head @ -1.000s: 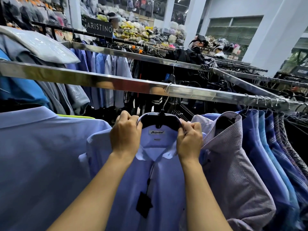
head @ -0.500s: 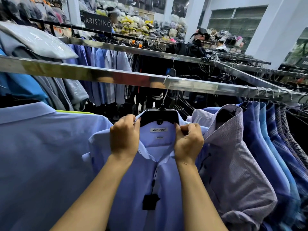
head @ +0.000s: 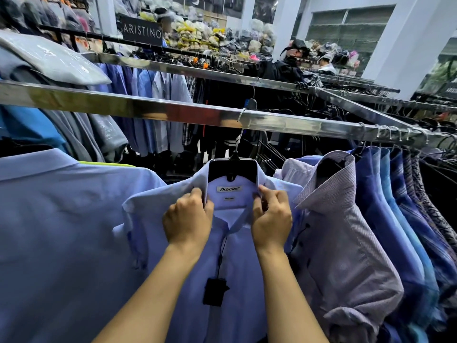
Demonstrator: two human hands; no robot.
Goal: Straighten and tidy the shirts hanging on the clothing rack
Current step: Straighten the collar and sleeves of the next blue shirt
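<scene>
Pale-blue shirt (head: 239, 263) collar edges seemingly pinched in hands (head: 187, 220) (head: 271, 219), bare rail (head: 148, 112) alongside.

Centre frame: shirt (head: 237, 268) on hanger (head: 232, 170), hooked over rail (head: 148, 112). Lower left, just beside it: left shirt (head: 61, 231). Right, along rail: shirt row (head: 395, 219). Behind, across upper frame: back rail (head: 197, 74); above it, upper left: sign (head: 142, 32).

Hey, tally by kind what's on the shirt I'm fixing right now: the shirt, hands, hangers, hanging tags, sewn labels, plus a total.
Shirts: 1, the light blue shirt
Hands: 2, left hand and right hand, both pinching it
Hangers: 1, the black hanger
Hang tags: 1, the black tag
Sewn labels: 2, brand label and size label
Total: 7
</scene>
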